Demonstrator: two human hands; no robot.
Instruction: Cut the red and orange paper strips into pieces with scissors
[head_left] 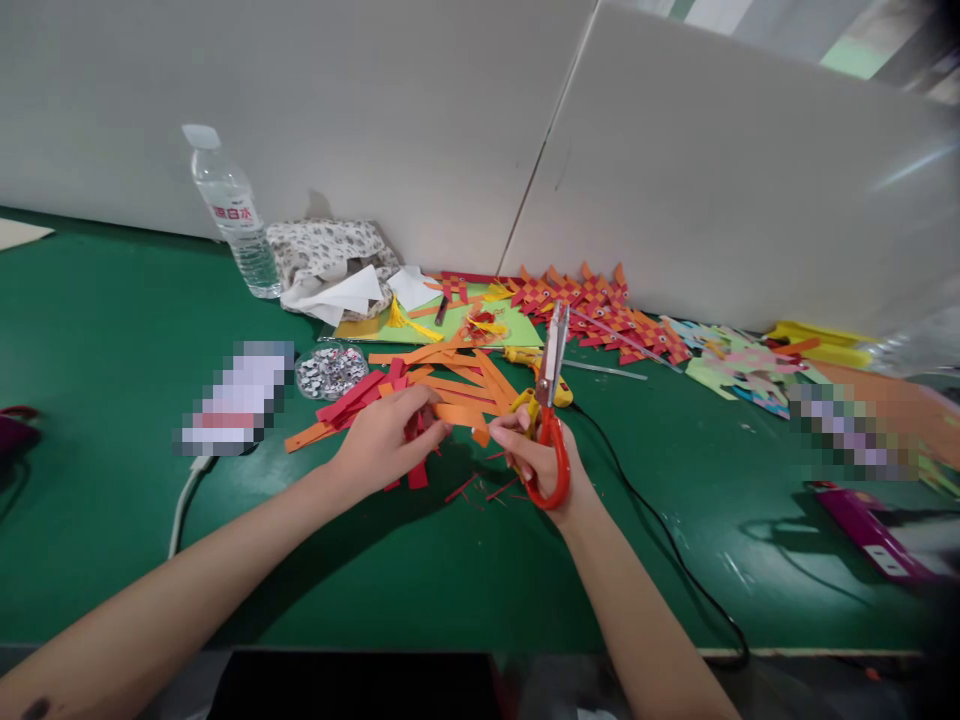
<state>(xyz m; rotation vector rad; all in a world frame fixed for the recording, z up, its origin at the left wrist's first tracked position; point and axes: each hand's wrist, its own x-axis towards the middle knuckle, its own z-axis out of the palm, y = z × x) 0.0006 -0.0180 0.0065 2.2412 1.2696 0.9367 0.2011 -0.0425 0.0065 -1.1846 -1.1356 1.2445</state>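
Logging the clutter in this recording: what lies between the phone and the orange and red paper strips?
In the head view, a round clear tub of googly eyes lies between the phone and the strips.

Open green tabletop (465, 590) between forearms (232, 550), black cord (637, 490) at right, paper strips (352, 400) beyond

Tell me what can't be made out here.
All in the head view:
- Phone screen: blurred into blocks.
- Yellow glue gun: partly hidden behind the scissors and right hand.
- Purple object: cut off by the left edge.
- Purple power strip: far end blurred near the right edge.
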